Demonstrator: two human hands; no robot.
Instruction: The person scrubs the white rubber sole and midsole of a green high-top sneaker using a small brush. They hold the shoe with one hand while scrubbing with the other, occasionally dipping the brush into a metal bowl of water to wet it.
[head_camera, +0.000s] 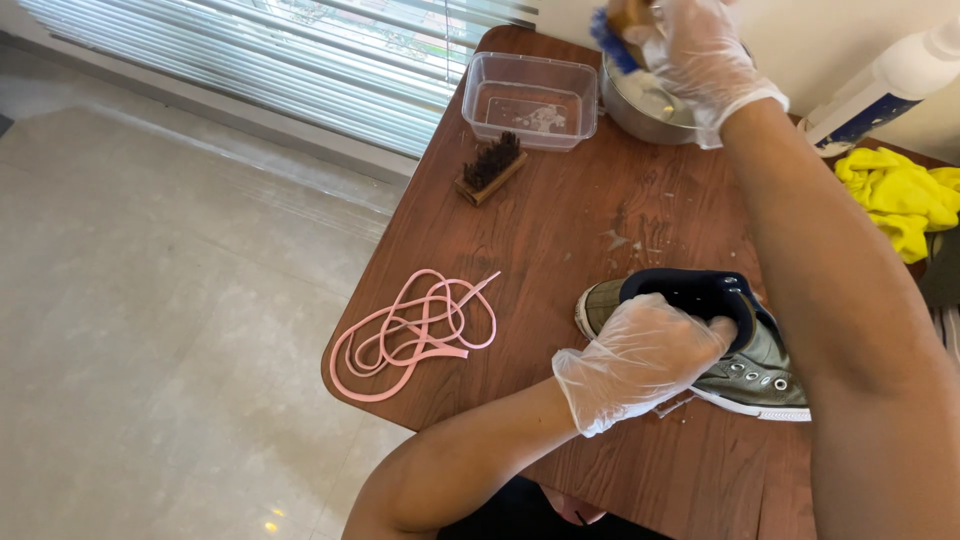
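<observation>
Grey-green canvas sneaker (745, 365) lies on its side at the near right of the brown wooden table (560, 230), laces out, metal eyelets showing, dark navy collar, white sole edge. Left hand (640, 360), clear glove, fingers curled over the collar, gripping the shoe. Right hand (705, 55), also gloved, closed round a blue-bristled brush (615, 35) held over a metal bowl (645, 105) at the far edge. Pink laces (415, 330) loose in a heap to the left. Brown brush (490, 165) beside a clear plastic tub (530, 100). Yellow cloth (900, 195) far right.
</observation>
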